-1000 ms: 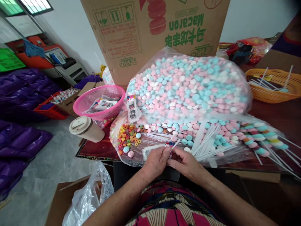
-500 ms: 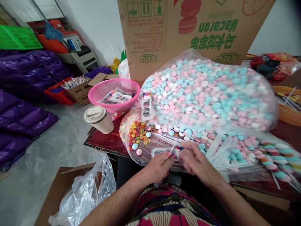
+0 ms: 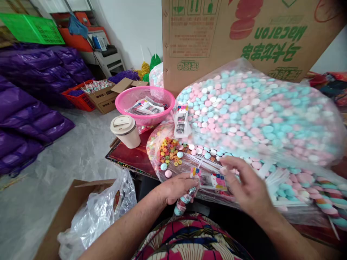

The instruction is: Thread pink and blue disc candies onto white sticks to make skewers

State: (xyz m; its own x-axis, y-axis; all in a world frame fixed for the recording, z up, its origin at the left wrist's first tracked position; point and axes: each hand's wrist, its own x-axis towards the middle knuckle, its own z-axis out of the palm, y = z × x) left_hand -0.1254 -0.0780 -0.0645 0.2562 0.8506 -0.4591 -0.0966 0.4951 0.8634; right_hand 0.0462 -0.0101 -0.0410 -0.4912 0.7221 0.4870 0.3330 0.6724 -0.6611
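Note:
My left hand (image 3: 176, 188) is closed around a wrapped candy skewer (image 3: 181, 207). Its clear, printed wrapper shows blue, white and reddish pieces below my fist, and a white stick pokes out above. My right hand (image 3: 248, 184) hangs to the right with thumb and fingers apart, holding nothing. Between the hands a printed plastic sleeve (image 3: 218, 181) lies on the clear plastic sheet. White sticks (image 3: 214, 162) are scattered behind it, beside ring-shaped candies (image 3: 167, 150) and loose pastel candies. Another printed sleeve packet (image 3: 181, 122) leans against the big bag of pink, blue and white candies (image 3: 244, 104).
A pink basket (image 3: 119, 104) containing packets and a lidded cup (image 3: 126, 131) stand at the table's left. A Macaron carton (image 3: 184, 76) rises behind. Finished-looking striped skewers (image 3: 329, 195) lie at right. On the floor stands an open carton (image 3: 58, 220) with plastic film.
My right hand has come away from the left and opened. The skewer in my left hand now shows below the fist. My view has shifted left.

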